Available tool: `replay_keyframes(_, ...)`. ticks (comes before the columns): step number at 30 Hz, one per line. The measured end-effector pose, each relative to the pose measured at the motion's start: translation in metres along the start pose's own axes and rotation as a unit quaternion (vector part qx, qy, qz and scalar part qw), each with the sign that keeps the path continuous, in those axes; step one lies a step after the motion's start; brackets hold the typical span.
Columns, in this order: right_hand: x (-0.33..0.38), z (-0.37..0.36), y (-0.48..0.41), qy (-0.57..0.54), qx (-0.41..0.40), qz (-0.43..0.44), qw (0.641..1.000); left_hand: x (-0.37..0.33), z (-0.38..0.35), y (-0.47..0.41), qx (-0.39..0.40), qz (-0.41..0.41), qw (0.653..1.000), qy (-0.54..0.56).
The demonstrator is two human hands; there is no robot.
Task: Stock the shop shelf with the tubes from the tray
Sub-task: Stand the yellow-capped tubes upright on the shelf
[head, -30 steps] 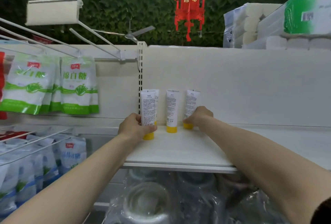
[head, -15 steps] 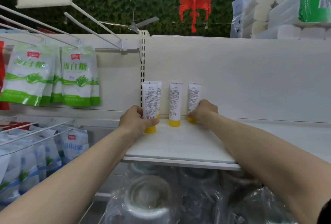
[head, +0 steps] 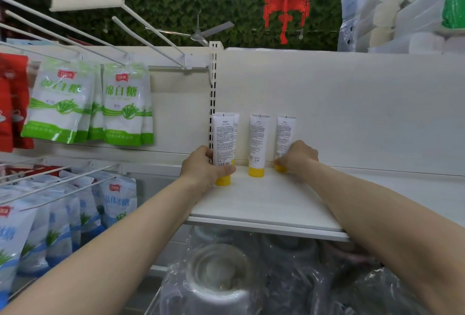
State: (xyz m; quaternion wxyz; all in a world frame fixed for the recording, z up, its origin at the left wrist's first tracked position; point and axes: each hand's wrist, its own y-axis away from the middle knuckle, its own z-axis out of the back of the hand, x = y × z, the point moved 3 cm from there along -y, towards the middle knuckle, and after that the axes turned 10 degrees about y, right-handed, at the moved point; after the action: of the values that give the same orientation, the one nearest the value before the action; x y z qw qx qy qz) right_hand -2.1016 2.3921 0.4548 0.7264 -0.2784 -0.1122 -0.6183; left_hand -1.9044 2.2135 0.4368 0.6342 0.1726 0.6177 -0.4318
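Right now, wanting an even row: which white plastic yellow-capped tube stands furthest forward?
The front-left tube, gripped by the left hand; only it stands clear of the back panel.

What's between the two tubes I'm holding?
Between the left tube and the right tube stands a middle tube, upright on its yellow cap on the shelf, untouched, seen in the head view.

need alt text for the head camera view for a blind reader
The left hand grips the front-left tube and the right hand holds the rightmost tube, both standing cap-down on a white shop shelf; a middle tube stands free between them. Green-and-white bags hang at left.
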Motion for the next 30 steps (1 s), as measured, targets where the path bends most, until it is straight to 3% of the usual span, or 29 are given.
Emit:
replay_keyframes(16,-0.004,0.008,0.015,-0.006,0.02,-0.008,1.0,0.008,0.001,-0.006,-0.017,0.009,0.999,-0.03)
replay_keyframes(30,-0.029,0.07,0.087,0.041,-0.047,0.026,0.998,-0.002,0.01,0.002,-0.039,0.016,0.999,-0.017)
